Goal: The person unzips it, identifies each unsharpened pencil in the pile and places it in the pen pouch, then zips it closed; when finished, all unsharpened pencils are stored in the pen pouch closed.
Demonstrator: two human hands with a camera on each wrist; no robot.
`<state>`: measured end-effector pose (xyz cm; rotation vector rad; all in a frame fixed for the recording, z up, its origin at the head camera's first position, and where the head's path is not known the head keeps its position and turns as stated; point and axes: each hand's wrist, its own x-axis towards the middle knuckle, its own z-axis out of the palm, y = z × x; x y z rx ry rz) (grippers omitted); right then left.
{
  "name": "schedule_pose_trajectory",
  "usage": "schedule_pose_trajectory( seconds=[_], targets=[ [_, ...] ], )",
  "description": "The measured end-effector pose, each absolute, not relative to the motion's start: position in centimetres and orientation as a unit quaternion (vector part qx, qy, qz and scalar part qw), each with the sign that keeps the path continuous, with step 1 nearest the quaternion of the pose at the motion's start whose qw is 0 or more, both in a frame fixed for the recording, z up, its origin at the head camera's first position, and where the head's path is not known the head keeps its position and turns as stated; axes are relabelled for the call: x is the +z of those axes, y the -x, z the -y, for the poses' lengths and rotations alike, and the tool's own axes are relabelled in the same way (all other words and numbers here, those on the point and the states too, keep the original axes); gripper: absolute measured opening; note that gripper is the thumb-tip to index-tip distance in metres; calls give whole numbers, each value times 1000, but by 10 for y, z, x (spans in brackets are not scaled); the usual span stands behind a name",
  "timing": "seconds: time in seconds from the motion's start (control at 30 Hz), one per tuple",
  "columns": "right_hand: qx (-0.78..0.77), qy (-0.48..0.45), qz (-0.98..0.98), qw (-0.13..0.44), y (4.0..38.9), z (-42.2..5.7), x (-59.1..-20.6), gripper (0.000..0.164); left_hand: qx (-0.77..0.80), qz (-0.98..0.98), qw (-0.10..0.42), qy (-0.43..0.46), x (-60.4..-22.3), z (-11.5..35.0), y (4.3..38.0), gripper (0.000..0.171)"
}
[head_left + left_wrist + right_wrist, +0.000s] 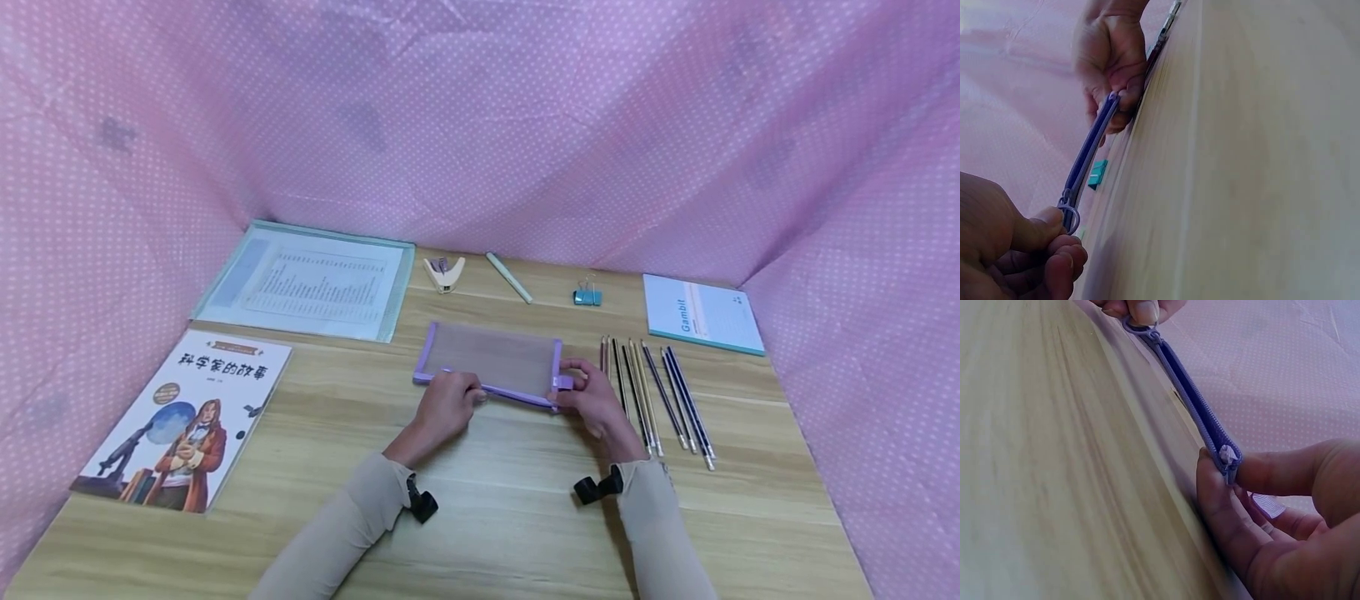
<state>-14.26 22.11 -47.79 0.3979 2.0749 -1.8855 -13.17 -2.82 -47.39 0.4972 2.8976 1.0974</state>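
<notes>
A mesh zipper pouch (pixel 491 354) with purple edging lies at mid-table, its zipper side toward me. My left hand (pixel 447 407) pinches the zipper's ring pull (pixel 1071 220) between thumb and forefinger, partway along that edge. At the pouch's right end, my right hand (pixel 594 398) pinches the corner between thumb and fingers, near a small purple tab (pixel 565 382). Between the two hands the zipper (pixel 1194 403) gapes apart, with a bit of pale material at its end in the right wrist view.
Several pencils (pixel 637 392) lie just right of my right hand. Behind the pouch are a stapler-like cream tool (pixel 444 275), a pale green pen (pixel 509 277) and a teal binder clip (pixel 587 297). A notebook (pixel 701 312), a book (pixel 187 417) and a document folder (pixel 307 279) lie around.
</notes>
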Motion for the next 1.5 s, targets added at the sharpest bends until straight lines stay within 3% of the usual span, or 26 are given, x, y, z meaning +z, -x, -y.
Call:
schedule_pose_trajectory(
  seconds=[1.5],
  targets=[
    [-663,-142,-718,158,143,-221,-477,60,342,-934,-1,-103,-467,82,140,10]
  ],
)
